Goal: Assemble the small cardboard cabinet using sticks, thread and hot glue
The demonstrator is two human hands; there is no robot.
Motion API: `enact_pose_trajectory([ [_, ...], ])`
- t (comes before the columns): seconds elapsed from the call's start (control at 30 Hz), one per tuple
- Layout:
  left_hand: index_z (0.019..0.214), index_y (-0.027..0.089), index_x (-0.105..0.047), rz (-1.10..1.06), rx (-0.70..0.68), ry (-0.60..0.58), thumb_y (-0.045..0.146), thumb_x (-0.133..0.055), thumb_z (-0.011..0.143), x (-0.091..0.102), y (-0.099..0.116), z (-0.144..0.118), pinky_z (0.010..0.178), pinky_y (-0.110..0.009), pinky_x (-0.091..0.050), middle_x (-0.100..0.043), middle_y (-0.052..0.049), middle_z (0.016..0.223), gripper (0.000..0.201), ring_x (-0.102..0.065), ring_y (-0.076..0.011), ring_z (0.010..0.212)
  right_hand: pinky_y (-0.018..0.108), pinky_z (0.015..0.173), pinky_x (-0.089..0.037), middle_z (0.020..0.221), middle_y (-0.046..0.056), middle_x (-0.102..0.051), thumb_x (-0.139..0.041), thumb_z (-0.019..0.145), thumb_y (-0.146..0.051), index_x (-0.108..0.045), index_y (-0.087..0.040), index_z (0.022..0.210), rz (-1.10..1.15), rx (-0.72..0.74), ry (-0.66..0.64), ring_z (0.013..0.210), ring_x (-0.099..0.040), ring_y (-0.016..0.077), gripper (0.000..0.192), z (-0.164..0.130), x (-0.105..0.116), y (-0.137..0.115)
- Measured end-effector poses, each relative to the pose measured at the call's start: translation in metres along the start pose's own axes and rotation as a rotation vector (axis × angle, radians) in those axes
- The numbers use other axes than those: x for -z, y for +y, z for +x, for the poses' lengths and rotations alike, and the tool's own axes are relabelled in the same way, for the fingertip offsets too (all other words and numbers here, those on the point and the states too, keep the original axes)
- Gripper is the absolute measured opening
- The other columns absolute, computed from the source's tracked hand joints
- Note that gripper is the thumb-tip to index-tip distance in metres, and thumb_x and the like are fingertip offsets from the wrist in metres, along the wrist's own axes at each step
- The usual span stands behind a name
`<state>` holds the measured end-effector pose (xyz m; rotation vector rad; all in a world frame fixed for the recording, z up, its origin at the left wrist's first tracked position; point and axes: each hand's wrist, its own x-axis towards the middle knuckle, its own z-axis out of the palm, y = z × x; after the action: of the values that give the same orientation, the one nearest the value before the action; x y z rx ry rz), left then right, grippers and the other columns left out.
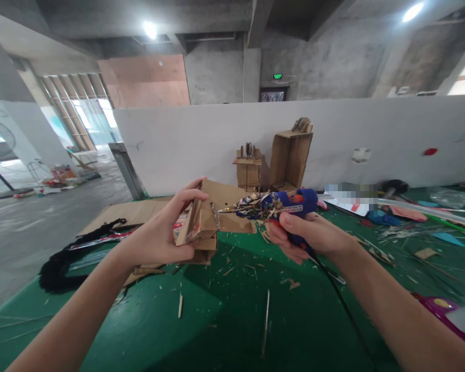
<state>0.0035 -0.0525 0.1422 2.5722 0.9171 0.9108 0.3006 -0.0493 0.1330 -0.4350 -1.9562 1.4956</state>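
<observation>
My left hand (pixel 166 227) is closed around the left end of a folded cardboard piece (pixel 232 219), holding it above the table. In my right hand (pixel 302 232) is a blue hot glue gun (pixel 302 202), its front crusted with wood splinters and scraps. The gun points left, and its metal nozzle is at or very near a shiny strip on the cardboard; whether they touch I cannot tell. A dark cord runs down from the gun's handle. My left fingertips lie over the cardboard's upper edge, with the thumb below.
Two cardboard structures, one small (pixel 247 173) and one tall (pixel 292 157), stand by the white partition (pixel 186 139). A black fuzzy loop (pixel 58 268) lies on the left. Thin sticks and scraps litter the green table (pixel 225 336). A purple object (pixel 442 310) sits at the right.
</observation>
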Motion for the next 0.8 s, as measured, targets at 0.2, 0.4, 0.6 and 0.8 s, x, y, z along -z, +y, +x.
enact_pose_trajectory([
  [0.2,0.129,0.034,-0.028,0.011,0.006,-0.004,0.006,-0.062,0.060,-0.0003,0.0014,0.0005,0.106,-0.047,-0.036,-0.004,-0.006,0.156,0.082,-0.020,-0.0325,0.139,0.018,0.038,-0.041,0.060,-0.006,-0.042,-0.047,0.088,-0.052,-0.046,-0.016,0.066,-0.009,-0.010,-0.049,0.037,-0.039,0.0024,0.042,0.0014,0.0010,0.0053],
  [0.4,0.128,0.034,-0.029,-0.011,-0.005,0.009,0.005,-0.062,0.059,-0.0005,0.0001,0.0003,0.107,-0.046,-0.034,-0.005,-0.006,0.155,0.082,-0.020,-0.0308,0.140,0.018,0.038,-0.039,0.055,-0.007,-0.042,-0.046,0.088,-0.053,-0.046,-0.017,0.063,-0.052,-0.023,-0.086,0.034,-0.037,0.0023,0.044,-0.0017,0.0061,0.0059],
  [0.6,0.129,0.033,-0.028,-0.022,0.000,0.018,0.006,-0.062,0.061,-0.0007,-0.0017,0.0008,0.110,-0.047,-0.028,-0.006,-0.007,0.155,0.081,-0.018,-0.0304,0.140,0.019,0.040,-0.042,0.052,-0.008,-0.039,-0.046,0.088,-0.052,-0.045,-0.017,0.064,-0.092,-0.049,-0.096,0.035,-0.037,0.0031,0.043,-0.0035,0.0079,0.0069],
  [0.8,0.129,0.033,-0.028,-0.017,-0.015,0.021,0.010,-0.065,0.062,-0.0004,-0.0023,0.0010,0.110,-0.047,-0.029,-0.006,-0.007,0.155,0.080,-0.018,-0.0314,0.140,0.018,0.039,-0.042,0.057,-0.006,-0.042,-0.046,0.088,-0.052,-0.046,-0.017,0.065,-0.085,-0.035,-0.070,0.037,-0.040,0.0032,0.042,-0.0024,0.0064,0.0091],
])
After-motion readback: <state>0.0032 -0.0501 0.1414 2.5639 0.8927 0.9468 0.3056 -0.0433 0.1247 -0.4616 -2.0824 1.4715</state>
